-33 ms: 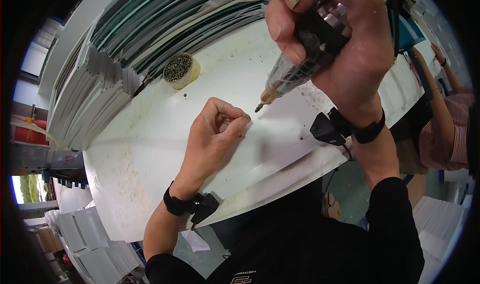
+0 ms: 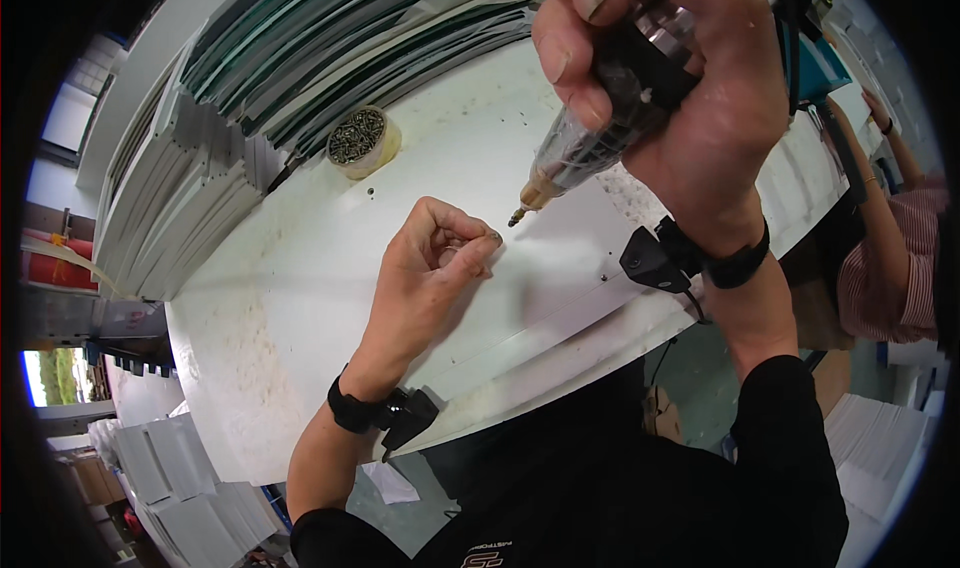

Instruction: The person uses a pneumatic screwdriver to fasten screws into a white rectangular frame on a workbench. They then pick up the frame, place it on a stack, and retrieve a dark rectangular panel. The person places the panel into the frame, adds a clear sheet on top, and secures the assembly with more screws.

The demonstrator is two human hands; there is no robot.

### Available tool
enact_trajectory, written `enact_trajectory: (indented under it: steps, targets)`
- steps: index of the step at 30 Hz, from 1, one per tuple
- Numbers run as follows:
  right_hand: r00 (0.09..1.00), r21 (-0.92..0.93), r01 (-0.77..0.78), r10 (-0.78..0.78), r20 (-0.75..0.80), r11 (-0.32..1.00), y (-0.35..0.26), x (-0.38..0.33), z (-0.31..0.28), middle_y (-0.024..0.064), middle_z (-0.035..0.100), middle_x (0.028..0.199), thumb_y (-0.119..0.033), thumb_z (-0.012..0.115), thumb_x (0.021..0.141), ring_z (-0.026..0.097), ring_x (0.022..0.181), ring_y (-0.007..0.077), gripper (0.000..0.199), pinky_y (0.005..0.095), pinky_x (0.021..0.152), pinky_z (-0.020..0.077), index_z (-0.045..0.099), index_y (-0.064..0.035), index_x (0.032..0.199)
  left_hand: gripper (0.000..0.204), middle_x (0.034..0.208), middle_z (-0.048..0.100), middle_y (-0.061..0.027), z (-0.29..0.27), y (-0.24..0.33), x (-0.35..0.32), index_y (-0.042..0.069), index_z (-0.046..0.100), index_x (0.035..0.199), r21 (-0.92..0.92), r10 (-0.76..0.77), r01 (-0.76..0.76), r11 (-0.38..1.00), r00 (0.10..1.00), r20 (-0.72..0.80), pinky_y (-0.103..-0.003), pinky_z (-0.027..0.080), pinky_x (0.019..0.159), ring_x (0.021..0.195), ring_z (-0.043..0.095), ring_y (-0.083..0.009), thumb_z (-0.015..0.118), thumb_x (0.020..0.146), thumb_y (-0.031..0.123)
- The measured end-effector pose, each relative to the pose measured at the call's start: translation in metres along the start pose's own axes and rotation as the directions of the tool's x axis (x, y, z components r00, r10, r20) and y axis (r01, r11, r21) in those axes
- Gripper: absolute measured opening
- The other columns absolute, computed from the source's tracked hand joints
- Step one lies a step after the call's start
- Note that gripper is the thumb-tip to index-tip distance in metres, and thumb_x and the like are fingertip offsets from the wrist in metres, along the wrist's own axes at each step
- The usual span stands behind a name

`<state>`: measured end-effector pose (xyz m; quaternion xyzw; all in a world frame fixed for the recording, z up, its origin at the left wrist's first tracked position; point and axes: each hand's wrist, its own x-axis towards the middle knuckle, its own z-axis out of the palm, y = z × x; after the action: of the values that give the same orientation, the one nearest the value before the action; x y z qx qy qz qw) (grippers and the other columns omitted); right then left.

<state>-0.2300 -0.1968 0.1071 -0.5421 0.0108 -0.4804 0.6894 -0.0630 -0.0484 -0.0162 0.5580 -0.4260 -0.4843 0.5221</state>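
Observation:
My right hand [image 2: 715, 118] is wrapped around a power screwdriver [image 2: 575, 148], which has a clear front housing and a brass-coloured nose. Its tip points down and left, above a white panel [image 2: 560, 268] on the table. Close to that tip, my left hand [image 2: 430, 263] is closed in a pinch, thumb against forefinger. A tiny dark speck shows at those fingertips, too small to name. Beyond the left hand stands a round tub [image 2: 384, 150] full of small metal screws [image 2: 356, 136]. One loose screw [image 2: 371, 192] lies near the tub.
Tall stacks of thin sheets [image 2: 330, 58] and white folded panels [image 2: 200, 198] line the far and left sides of the white table [image 2: 250, 318]. At right, another person in a striped sleeve [image 2: 870, 258] works nearby. More stacked white sheets [image 2: 875, 458] stand at lower right.

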Motion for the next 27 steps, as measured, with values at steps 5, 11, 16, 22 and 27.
enact_trajectory:
  steps: [5,11,16,22,27]
  targets:
    - [0.999,0.15,0.004,0.002,-0.038,0.989,0.003,-0.002,0.008,0.0072,0.056,0.073,-0.037,0.057,0.105,0.063,0.057,0.0182,0.036,0.0248,0.043,0.0448,0.054,-0.0014,0.104,0.019,0.105,0.064,-0.0039,-0.002,-0.011,0.003,0.006,0.052,0.11,-0.192,0.032,-0.025,0.981,0.999,0.037,-0.028,0.057,0.084,0.095,0.062,-0.0094,0.068,0.1,0.008]
    - [0.989,0.062,0.103,-0.109,0.104,0.993,0.019,0.003,-0.007,0.0061,0.055,0.075,-0.035,0.056,0.106,0.063,0.058,0.0174,0.033,0.0257,0.044,0.0454,0.052,-0.003,0.099,0.02,0.104,0.061,-0.0032,0.002,-0.012,0.003,0.006,0.052,0.11,-0.281,0.016,-0.001,0.96,0.999,0.051,-0.029,0.056,0.086,0.095,0.061,-0.0098,0.068,0.099,0.006]
    - [0.993,0.152,0.08,-0.091,0.07,0.985,0.024,0.001,-0.003,0.0056,0.055,0.075,-0.035,0.055,0.106,0.062,0.058,0.0171,0.033,0.0256,0.044,0.0456,0.051,-0.0036,0.096,0.023,0.105,0.06,-0.0034,0.0,-0.013,0.002,0.006,0.051,0.111,-0.282,0.015,-0.001,0.959,0.999,0.047,-0.029,0.056,0.087,0.095,0.06,-0.0101,0.07,0.098,0.005]
    - [0.997,0.187,0.07,-0.073,0.006,0.98,0.016,0.001,0.003,0.0059,0.056,0.075,-0.036,0.056,0.105,0.063,0.058,0.0171,0.034,0.0249,0.043,0.0455,0.053,-0.0019,0.101,0.024,0.107,0.061,-0.0039,0.0,-0.013,0.005,0.007,0.053,0.113,-0.343,-0.007,0.025,0.939,0.999,0.054,-0.028,0.055,0.087,0.095,0.061,-0.0107,0.07,0.097,0.004]
    - [0.981,-0.025,0.07,-0.064,0.181,0.997,0.015,0.036,-0.013,0.0051,0.058,0.074,-0.043,0.055,0.104,0.061,0.059,0.0114,0.04,0.0234,0.045,0.0449,0.057,-0.0037,0.097,0.021,0.107,0.065,-0.0034,-0.003,0.016,0.042,0.006,0.056,0.113,0.263,0.213,-0.207,0.942,0.977,0.005,-0.028,0.053,0.085,0.098,0.062,-0.0115,0.07,0.097,0.005]
